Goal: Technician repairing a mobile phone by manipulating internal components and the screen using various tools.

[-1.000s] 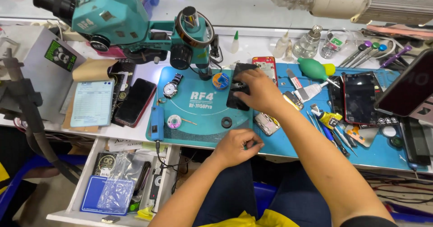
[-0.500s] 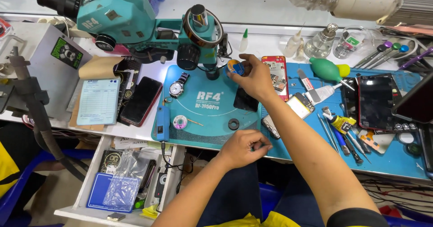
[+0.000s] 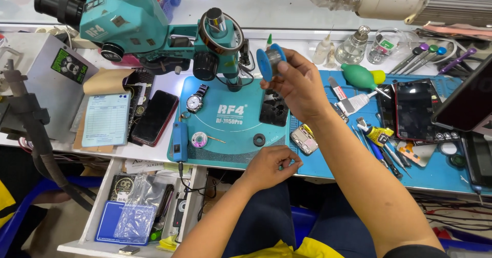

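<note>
Right hand [image 3: 300,86] lifts blue solder spool [image 3: 270,62]; left hand [image 3: 270,164] pinched narrow, contents unclear.
Risk: spool slips onto the phone board [image 3: 274,109] below if fingertip grip loosens.

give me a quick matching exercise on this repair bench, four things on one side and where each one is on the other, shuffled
Things:
1. blue spool
2. wristwatch
3. green rubber blower
4. dark phone

Places:
A. lying on the white bench, left of the teal mat
B. held up in the right hand
C. on the blue mat, right of the right hand
D. on the teal mat, beside the microscope post

Pairs: 1-B, 2-D, 3-C, 4-A
</note>
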